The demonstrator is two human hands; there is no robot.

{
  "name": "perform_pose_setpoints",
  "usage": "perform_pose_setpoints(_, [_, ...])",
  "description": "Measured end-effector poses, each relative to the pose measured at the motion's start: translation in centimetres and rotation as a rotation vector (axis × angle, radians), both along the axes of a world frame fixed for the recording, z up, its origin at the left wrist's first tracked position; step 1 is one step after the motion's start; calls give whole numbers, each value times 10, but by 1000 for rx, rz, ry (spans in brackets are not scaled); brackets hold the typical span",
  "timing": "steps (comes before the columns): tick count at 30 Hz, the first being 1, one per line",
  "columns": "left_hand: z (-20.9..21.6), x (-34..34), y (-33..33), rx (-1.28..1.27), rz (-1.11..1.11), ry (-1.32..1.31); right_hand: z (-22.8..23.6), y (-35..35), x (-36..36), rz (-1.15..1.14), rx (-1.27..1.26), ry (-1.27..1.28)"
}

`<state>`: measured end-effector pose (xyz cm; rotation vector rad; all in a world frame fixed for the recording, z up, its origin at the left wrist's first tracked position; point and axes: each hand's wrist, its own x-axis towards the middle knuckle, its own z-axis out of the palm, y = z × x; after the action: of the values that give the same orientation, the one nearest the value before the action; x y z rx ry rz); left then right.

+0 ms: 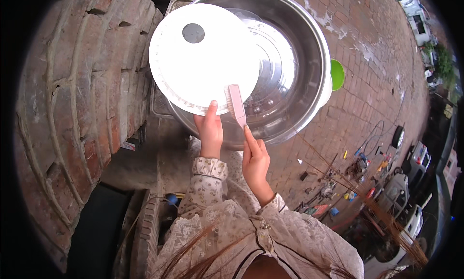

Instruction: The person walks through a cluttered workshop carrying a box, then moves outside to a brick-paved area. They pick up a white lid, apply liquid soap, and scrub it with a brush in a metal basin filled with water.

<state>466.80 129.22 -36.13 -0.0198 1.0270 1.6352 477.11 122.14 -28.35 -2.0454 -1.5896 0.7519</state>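
Note:
My left hand (209, 133) grips the near rim of a round white lid or plate (203, 66), thumb on top and fingers hidden beneath. A grey round spot lies near its far side. In my right hand (255, 159) is a pink scrubbing brush (236, 104), held by its handle with the index finger stretched along it. The brush's bristles face left and touch or nearly touch the white disc's near right edge. Below the disc stands a large metal basin (309, 52), its shiny bottom partly covered by the disc.
A brick wall (96, 71) rises close on the left. A green bowl (337, 75) sits just right of the basin on brick paving (372, 85). Scattered tools and odds and ends (357, 168) lie at the right, with parked vehicles (396, 192) beyond.

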Motion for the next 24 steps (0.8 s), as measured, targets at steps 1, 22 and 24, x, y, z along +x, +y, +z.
perform_pose_setpoints(1, [6,-2,-1,12,6,-9,-6,20,9,-13,-26,-38])
perform_pose_setpoints(22, [-18,-19,4,-157,-48,-91,10,-19,4,200,-72,48])
perform_pose_setpoints(24, [-17,-17,9,-7,-1,-114,2,3,27,294,-91,-63])
